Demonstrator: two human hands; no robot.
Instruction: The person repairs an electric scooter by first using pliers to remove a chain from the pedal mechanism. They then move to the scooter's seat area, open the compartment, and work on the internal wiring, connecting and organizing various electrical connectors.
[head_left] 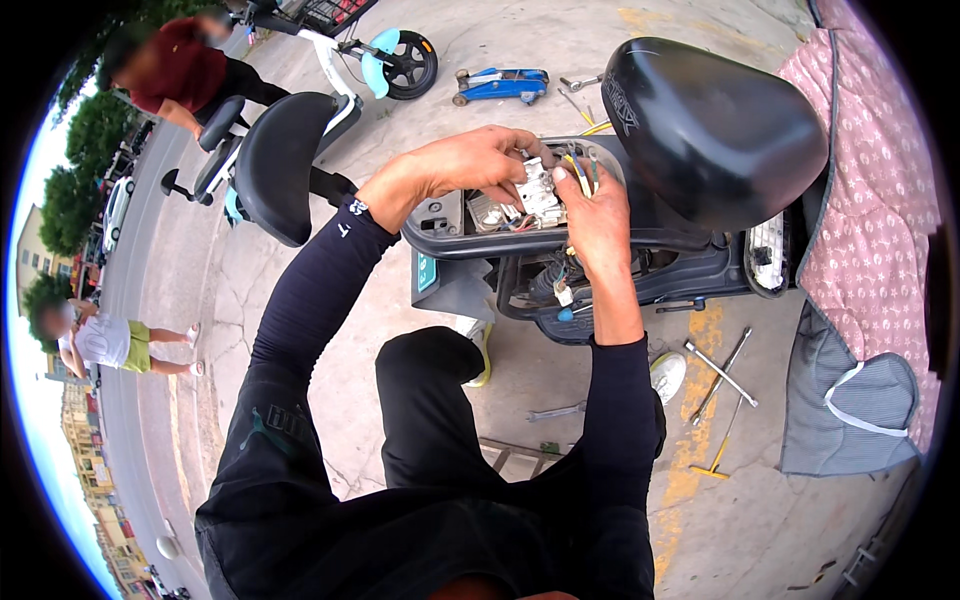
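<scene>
Both of my hands are above the opened rear compartment of an electric scooter (650, 268). Between them is a white, blocky piece (541, 192) with ridges and small openings, like a wiring connector block. My left hand (480, 163) grips its far left side with bent fingers. From the right, my right hand (601, 210) pinches the block's edge with its thumb. Several coloured wires (577, 165), yellow, blue and grey among them, stick up by that hand's fingers. More wires and pale parts lie in the compartment (482, 214) below, partly hidden by the hands.
A black seat (715, 130) rises at right, beside a pink patterned cover (870, 180). A blue floor jack (502, 85) stands beyond. A cross wrench (720, 375), a yellow-handled tool (712, 470) and a spanner (557, 411) lie on the ground. Another scooter (285, 150) and two people are at left.
</scene>
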